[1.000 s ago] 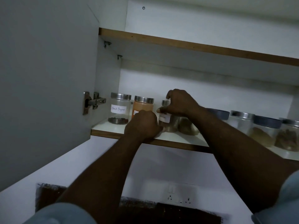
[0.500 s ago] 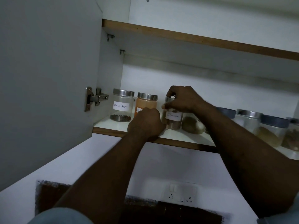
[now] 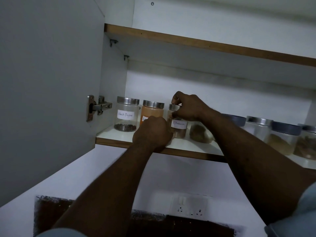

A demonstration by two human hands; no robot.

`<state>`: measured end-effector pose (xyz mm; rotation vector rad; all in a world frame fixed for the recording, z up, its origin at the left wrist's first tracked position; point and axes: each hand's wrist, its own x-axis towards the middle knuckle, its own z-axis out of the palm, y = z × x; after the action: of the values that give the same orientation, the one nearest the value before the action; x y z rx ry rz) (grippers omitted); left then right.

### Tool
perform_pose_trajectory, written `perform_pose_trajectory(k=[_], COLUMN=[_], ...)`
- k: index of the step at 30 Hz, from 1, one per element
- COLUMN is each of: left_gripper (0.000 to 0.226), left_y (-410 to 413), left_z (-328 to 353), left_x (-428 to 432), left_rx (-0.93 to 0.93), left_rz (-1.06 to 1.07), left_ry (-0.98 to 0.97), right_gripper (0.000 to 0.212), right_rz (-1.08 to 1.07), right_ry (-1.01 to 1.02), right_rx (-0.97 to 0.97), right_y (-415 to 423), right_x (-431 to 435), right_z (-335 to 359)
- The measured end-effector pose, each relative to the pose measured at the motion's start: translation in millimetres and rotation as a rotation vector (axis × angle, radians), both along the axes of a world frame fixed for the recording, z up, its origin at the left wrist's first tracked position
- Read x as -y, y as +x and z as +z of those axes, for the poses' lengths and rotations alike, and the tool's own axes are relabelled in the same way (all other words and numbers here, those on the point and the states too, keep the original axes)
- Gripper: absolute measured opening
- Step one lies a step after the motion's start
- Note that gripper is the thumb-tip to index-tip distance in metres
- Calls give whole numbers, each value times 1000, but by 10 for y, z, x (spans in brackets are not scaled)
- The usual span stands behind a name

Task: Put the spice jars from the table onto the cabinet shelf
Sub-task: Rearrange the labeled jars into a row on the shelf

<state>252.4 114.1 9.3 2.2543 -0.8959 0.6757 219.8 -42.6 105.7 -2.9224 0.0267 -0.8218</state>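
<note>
— Where is the cinnamon jar (image 3: 178, 127)?
— Upright on the cabinet shelf (image 3: 191, 145), just right of the orange-powder jar (image 3: 152, 111); the black pepper jar (image 3: 126, 115) stands further left.
— And the hands?
— The right hand (image 3: 189, 106) pinches the cinnamon jar's lid; the left hand (image 3: 153, 133) is curled at its base — whether it actually grips, I cannot tell.

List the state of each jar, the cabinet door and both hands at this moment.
Black Pepper jar: lidded, upright, nearly empty.
Orange jar: lidded, upright, full.
Cinnamon jar: upright on shelf, held.
Cabinet door: open.
Left hand: at the Cinnamon jar's base.
Right hand: gripping its lid.
</note>
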Motion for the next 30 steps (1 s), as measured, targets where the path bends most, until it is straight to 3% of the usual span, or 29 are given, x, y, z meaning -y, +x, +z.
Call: perform_pose_trajectory(k=[12,16,19,22,30], left_gripper=[31,23,24,25,23], left_y=[23,21,27,21,-10], left_z=[32,16,23,23,40], left_x=[-38,-28,-38,-47,-63], left_rx=[59,28,18,21,67], left_rz=[-23,0,5,12,3], left_ry=[-3,-15,-4,-1,22], right_gripper=[52,64,74,64,35], right_rz=[14,-155,-288,-282,-163], right_ry=[-12,-98,-161,-161,-58], right_rx=[20,158,37,-74,-14], right_y=[-53,-294,-403,-462,-603], right_x=[44,344,519,604,629], right_z=[76,160,102,-45,-82])
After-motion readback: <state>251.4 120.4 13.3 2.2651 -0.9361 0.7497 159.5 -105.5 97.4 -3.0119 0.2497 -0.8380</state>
